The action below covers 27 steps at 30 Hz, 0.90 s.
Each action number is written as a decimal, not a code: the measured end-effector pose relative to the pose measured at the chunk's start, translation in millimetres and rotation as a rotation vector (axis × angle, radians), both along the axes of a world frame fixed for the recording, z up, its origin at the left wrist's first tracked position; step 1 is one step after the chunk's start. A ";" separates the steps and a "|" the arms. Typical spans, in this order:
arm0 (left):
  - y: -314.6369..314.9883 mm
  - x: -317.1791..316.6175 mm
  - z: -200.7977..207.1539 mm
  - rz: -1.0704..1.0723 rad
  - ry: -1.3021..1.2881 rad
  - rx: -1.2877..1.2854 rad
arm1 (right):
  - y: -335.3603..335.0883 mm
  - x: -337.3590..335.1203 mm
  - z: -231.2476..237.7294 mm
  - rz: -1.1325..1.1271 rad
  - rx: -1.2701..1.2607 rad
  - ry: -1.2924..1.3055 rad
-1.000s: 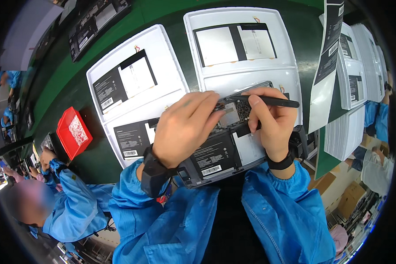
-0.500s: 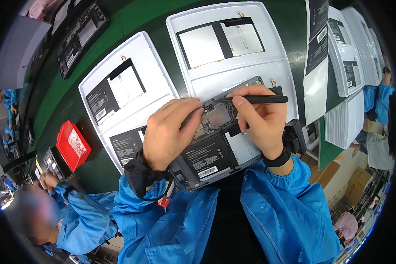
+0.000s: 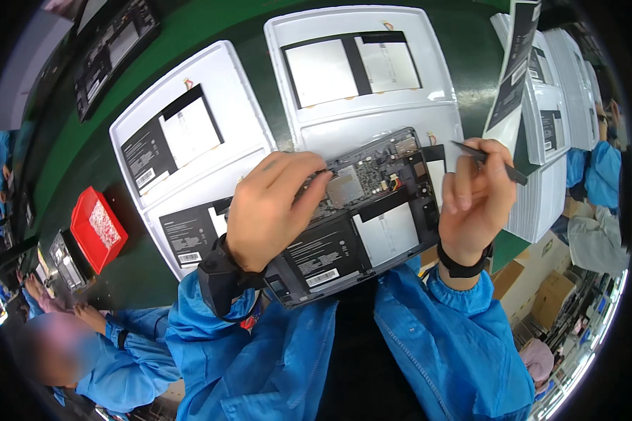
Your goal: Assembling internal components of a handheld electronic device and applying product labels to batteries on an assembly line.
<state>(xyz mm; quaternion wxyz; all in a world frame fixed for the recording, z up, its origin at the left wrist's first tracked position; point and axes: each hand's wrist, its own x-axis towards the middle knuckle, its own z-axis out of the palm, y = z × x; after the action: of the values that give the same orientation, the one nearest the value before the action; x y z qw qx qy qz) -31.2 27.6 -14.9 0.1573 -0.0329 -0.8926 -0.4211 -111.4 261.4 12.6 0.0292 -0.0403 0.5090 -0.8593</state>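
Observation:
An opened device (image 3: 425, 207), like a laptop base with its cover off, lies tilted in front of me. It carries a circuit board (image 3: 345, 188) and a black-and-white battery pack (image 3: 323, 254). My left hand (image 3: 270, 207) rests over the left part of the board, thumb and fingertips pinched together at its upper edge; what lies between them is hidden. Black tweezers (image 3: 516, 174) are held in my right hand (image 3: 476, 200), raised to the right of the device, with their tip pointing left and touching nothing.
White trays with battery packs, a left tray (image 3: 242, 105) and a back tray (image 3: 428, 42), lie beyond the device. A red bin (image 3: 84, 231) of small pieces stands left, near a co-worker's blue sleeve (image 3: 133, 372). Stacked white trays (image 3: 541, 203) and a label strip (image 3: 509, 105) are at right.
My right hand has lifted the tweezers off the circuit board and moved right, uncovering the board's right part. My left hand stays pinched at the board. The view has shifted slightly.

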 end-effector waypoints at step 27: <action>3.6 0.0 -5.8 0.025 0.046 -0.044 | -39.3 16.1 -19.3 0.228 0.810 0.405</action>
<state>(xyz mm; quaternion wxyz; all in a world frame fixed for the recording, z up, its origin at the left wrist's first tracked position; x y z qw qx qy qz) -31.1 31.2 -20.8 0.1822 -0.0346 -0.8983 -0.3983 -95.3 222.1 -6.7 0.0369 -0.2483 0.7914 -0.5574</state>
